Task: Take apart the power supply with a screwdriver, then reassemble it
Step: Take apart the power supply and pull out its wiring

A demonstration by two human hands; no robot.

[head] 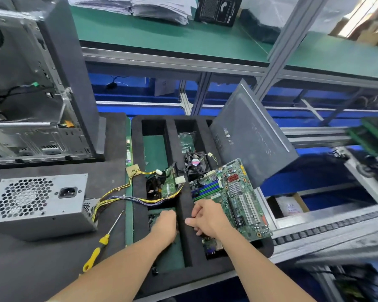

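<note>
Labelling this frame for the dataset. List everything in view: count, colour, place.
power supply: 1, grey metal, on the black mat, left
screwdriver: 1, yellow handle, on the mat beside the power supply
cable bundle: 1, yellow, black and purple, running from the power supply into the foam tray
foam tray: 1, black, centre
motherboard: 1, green, tilted over the tray's right side
fan: 1, black, in the tray behind the motherboard
side panel: 1, dark grey, leaning, right
computer case: 1, grey, open, far left
left hand: in the tray's near compartment, fingers hidden
right hand: on the foam divider by the motherboard
</note>
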